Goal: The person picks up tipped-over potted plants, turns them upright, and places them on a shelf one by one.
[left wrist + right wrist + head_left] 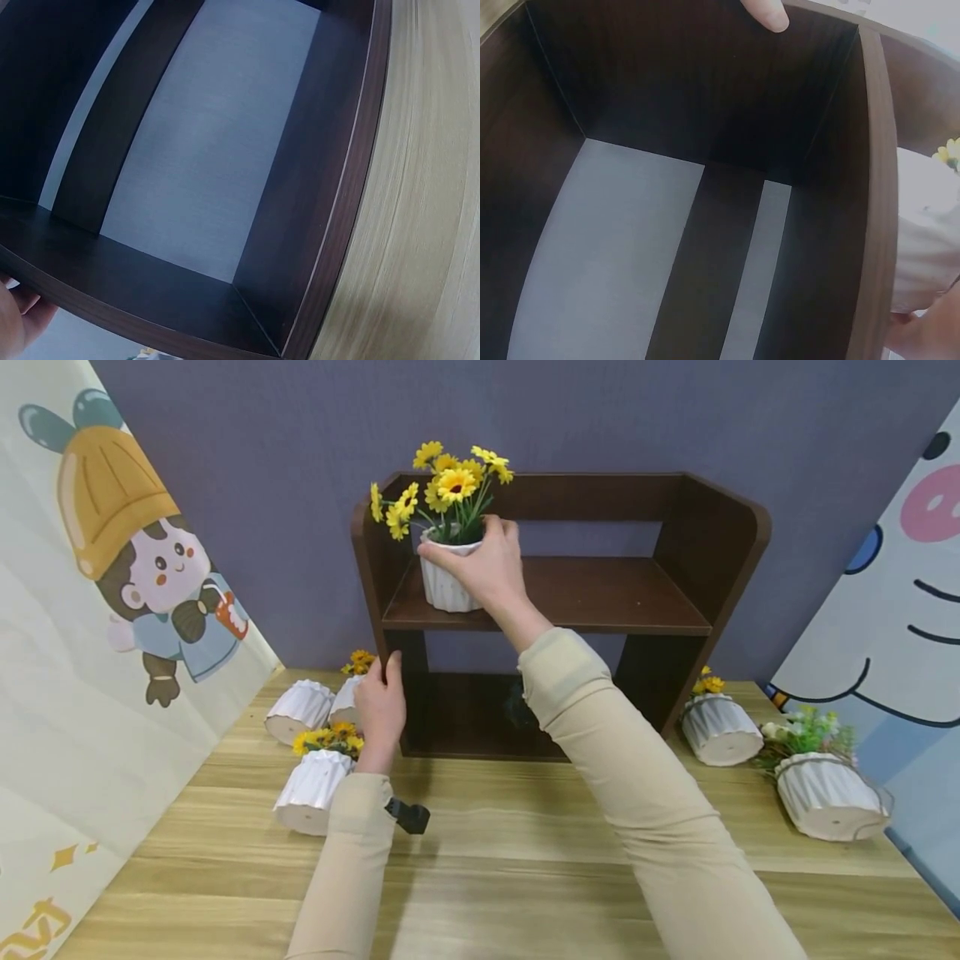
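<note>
My right hand (pixel 495 564) grips a white ribbed flowerpot (pixel 444 578) by its rim, with thumb and fingers on opposite sides. Yellow artificial daisies (pixel 456 485) rise from it. The pot is upright at the left end of the upper level of a dark brown two-tier shelf (pixel 600 589); whether its base touches the board I cannot tell. My left hand (pixel 381 706) holds the shelf's left side panel near its front edge. One fingertip (pixel 769 13) lies on the panel's inner face in the right wrist view, while other fingers show outside it in the left wrist view.
Left of the shelf, several white pots lie tipped over, one (pixel 315 785) with orange-yellow flowers. To the right lie two more, a yellow-flowered pot (pixel 722 731) and a pot with greenery (pixel 828 793). Everything stands on a wooden table (pixel 525 860) against a blue-grey wall.
</note>
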Tool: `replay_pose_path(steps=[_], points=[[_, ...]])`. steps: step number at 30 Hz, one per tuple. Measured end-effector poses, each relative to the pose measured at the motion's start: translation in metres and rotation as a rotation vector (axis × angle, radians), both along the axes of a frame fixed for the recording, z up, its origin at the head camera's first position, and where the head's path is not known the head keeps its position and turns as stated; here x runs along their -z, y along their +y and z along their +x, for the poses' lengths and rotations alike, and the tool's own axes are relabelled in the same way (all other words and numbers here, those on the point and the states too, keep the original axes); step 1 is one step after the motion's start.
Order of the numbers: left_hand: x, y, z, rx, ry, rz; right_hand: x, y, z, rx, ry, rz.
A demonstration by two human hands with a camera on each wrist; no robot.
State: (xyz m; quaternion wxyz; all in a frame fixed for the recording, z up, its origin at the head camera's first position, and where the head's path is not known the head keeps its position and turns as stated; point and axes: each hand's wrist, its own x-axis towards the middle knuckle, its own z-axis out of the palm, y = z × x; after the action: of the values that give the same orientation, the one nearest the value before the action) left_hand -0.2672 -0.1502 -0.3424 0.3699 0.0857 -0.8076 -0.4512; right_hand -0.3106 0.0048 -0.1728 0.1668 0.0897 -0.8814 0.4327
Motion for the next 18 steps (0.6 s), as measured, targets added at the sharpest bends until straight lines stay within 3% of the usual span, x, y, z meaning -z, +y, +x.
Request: replay_pose_path(steps=[11, 18], points=[[0.0046, 0.0014, -0.0011, -0.003, 0.009, -0.001, -0.0015, 0.0049, 0.0011, 0.006, 0.011, 0.073], [0.0031, 0.0004, -0.0013, -0.006, 0.02, -0.002, -0.0017, 0.0088, 0.0043, -0.003, 0.036, 0.061]])
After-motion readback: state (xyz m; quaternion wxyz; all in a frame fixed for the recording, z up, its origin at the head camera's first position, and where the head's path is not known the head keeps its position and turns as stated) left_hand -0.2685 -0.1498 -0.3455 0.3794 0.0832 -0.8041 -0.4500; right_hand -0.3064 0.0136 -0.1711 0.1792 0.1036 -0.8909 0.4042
